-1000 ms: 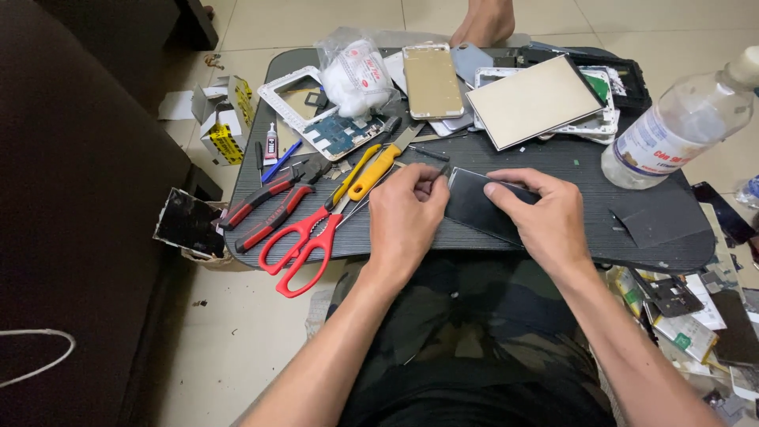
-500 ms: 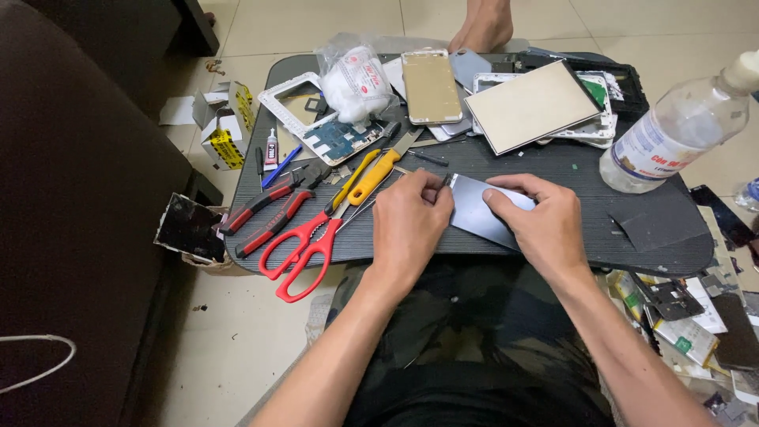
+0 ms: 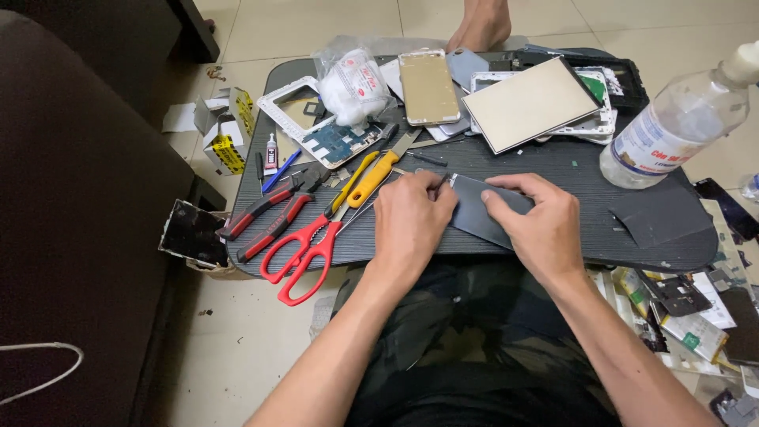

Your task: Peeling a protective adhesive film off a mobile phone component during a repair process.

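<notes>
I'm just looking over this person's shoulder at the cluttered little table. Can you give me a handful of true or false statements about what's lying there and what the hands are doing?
1. Both hands rest on a dark grey panel. True: the left hand and the right hand press on it.
2. The scissors have blue handles. False: they are red.
3. A clear plastic bottle sits at the table's right end. True.
4. The yellow-handled tool is in the right hand. False: it lies on the table, left of the hands.
5. A bare foot shows beyond the far edge. True.
</notes>
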